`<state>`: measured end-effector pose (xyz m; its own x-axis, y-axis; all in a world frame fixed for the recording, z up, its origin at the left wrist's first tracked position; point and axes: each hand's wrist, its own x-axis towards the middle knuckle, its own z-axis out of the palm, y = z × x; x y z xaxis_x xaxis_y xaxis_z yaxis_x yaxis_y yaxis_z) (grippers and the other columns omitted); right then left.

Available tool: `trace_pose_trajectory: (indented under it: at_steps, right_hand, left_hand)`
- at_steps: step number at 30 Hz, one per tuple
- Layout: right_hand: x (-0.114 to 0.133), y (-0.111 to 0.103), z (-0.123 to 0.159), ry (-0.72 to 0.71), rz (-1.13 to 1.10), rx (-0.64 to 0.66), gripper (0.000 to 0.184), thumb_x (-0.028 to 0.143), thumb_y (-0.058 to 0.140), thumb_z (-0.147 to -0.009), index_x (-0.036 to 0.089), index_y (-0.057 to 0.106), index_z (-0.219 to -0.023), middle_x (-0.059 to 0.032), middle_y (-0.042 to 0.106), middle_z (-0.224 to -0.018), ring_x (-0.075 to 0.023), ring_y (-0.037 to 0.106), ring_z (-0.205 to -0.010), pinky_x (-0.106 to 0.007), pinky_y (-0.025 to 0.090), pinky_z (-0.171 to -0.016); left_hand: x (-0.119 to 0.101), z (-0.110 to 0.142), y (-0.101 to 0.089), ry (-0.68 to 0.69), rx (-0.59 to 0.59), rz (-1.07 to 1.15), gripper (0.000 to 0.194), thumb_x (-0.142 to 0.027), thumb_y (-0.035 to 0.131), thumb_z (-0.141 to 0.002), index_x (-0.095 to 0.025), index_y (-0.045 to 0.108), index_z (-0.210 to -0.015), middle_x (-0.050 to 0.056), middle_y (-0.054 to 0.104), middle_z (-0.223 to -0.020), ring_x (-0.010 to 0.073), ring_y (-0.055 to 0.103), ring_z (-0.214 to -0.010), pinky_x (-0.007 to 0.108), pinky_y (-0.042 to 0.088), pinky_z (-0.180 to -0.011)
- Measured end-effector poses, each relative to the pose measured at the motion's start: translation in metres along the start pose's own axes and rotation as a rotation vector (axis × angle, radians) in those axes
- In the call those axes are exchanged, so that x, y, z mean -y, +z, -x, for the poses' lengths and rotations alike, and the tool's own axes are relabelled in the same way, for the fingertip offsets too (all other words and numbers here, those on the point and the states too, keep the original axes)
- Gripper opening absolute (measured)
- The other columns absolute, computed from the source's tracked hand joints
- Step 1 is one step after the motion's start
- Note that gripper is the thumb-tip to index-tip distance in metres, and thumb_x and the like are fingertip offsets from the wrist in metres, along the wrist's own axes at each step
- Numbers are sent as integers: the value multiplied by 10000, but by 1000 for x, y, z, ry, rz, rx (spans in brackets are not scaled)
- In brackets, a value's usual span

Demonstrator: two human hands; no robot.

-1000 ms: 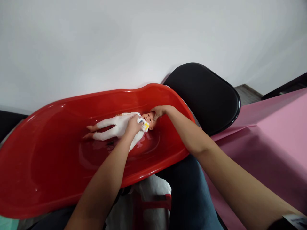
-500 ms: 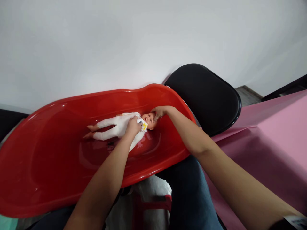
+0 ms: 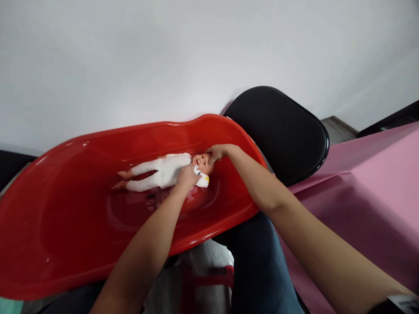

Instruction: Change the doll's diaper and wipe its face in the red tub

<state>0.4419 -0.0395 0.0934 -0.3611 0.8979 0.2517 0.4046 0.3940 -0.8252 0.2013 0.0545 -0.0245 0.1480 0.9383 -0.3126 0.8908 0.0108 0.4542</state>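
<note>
head view: see the red tub (image 3: pixel 75 244), with the white-clad doll (image 3: pixel 170 168) lying face up inside. steady the doll's head gently with the right hand (image 3: pixel 217 151), thumb and fingers curved around it. with the left hand (image 3: pixel 188 175), closed on the small patterned cloth (image 3: pixel 203 180), press lightly, clear of the eyes.

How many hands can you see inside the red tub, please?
2. The left hand holds a small white cloth beside the head of the doll; the right hand holds the top of that head.
</note>
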Motion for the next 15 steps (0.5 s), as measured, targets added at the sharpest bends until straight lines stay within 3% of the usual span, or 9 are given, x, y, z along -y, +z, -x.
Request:
trace_pose_trajectory:
  at_steps: [5,8,11,15]
  right_hand:
    - [5,0,-1,23,-10,-2,462,387,620,-949,385,623,-1411,16,651,-1481,-335,543,-1451,-528,473,-1231]
    - [14,0,-2,17,-21,4,442,378,616,-943,390,634,-1384,15,672,-1443,-336,556,-1434,-543,475,-1223]
    - [26,1,-6,4,-42,-6,452,374,623,-931,389,633,-1382,7,675,-1434,-344,560,-1425,-561,476,-1217]
    - [39,2,-13,-5,-64,14,434,388,657,-898,357,661,-1331,-12,697,-1387,-331,608,-1351,-531,502,-1174]
  left_hand:
    - [15,-3,-23,-51,-38,53,470,-368,833,-845,-175,697,-1251,152,801,-1160,281,753,-1012,297,493,-765]
    - [22,-8,-30,-39,-173,127,406,-347,780,-905,-171,682,-1257,159,784,-1181,289,738,-1071,319,524,-850]
    - [25,-12,-26,16,-349,211,404,-280,732,-942,-185,652,-1326,167,722,-1320,291,677,-1236,355,521,-1021]
    - [23,-13,-12,117,-407,306,587,-159,692,-943,-214,542,-1507,167,614,-1494,271,597,-1378,368,481,-1148]
